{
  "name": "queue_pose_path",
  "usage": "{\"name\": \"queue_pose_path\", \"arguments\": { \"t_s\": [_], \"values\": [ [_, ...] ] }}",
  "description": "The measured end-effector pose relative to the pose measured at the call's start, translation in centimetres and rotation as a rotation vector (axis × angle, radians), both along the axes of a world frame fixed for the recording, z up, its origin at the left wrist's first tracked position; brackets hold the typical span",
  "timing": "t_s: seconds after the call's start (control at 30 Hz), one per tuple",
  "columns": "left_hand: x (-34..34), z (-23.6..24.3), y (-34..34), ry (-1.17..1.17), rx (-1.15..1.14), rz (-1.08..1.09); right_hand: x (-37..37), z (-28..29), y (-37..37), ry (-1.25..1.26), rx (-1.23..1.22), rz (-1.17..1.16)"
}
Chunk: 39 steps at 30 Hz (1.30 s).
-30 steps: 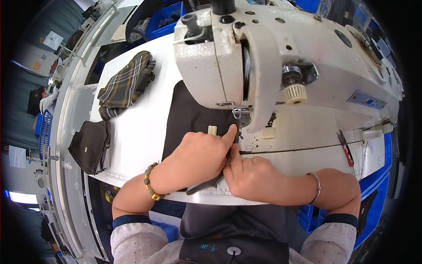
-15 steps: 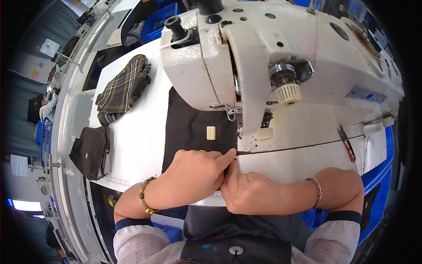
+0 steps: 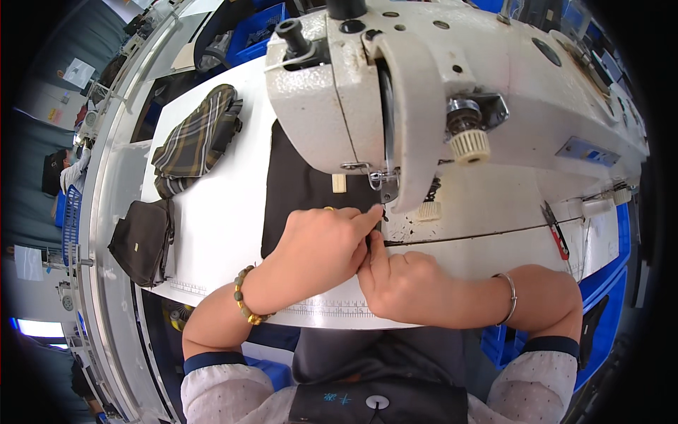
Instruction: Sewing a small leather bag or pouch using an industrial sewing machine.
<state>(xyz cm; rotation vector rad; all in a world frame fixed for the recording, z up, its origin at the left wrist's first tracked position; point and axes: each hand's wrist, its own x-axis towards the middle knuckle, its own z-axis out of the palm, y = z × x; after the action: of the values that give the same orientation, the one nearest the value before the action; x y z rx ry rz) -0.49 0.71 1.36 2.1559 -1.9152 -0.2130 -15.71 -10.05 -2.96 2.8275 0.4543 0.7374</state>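
A dark brown fabric piece (image 3: 289, 184) lies on the white sewing table, its right edge running under the presser foot (image 3: 387, 180). A small cream tab (image 3: 339, 183) sits on the fabric, left of the needle area. My left hand (image 3: 328, 240) is closed over the fabric's near right part, its index finger reaching along the edge just in front of the foot. Right beside it, my right hand (image 3: 402, 283) is closed with thumb and index at that same edge; the fingertips meet and hide the cloth between them.
A white sewing machine (image 3: 466, 78) spans the far side. To the left lie folded plaid cloth (image 3: 201, 141) and a folded dark piece (image 3: 143, 244). Red-handled thread snips (image 3: 556, 232) rest at right. Blue bins (image 3: 600, 332) stand below. A person (image 3: 74, 169) works at far left.
Both hands have moved away from me toward the presser foot, and the fabric has slid with them. The cream tab is now nearer the machine head. More of the table's front ruler edge shows.
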Motion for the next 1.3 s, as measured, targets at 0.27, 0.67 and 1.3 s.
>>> {"name": "queue_pose_path", "arguments": {
  "t_s": [0.27,0.67,1.3],
  "values": [
    [1.0,-0.2,-1.0,0.016,-0.111,0.03,0.9,-0.2,-1.4,0.044,-0.037,-0.054],
    [0.0,0.3,0.8,0.132,-0.175,-0.004,-0.8,0.6,0.5,0.071,0.153,0.032],
    [-1.0,-0.6,0.6,-0.104,-0.18,-0.044,-0.5,0.6,0.3,0.077,0.066,-0.041]
  ]
}}
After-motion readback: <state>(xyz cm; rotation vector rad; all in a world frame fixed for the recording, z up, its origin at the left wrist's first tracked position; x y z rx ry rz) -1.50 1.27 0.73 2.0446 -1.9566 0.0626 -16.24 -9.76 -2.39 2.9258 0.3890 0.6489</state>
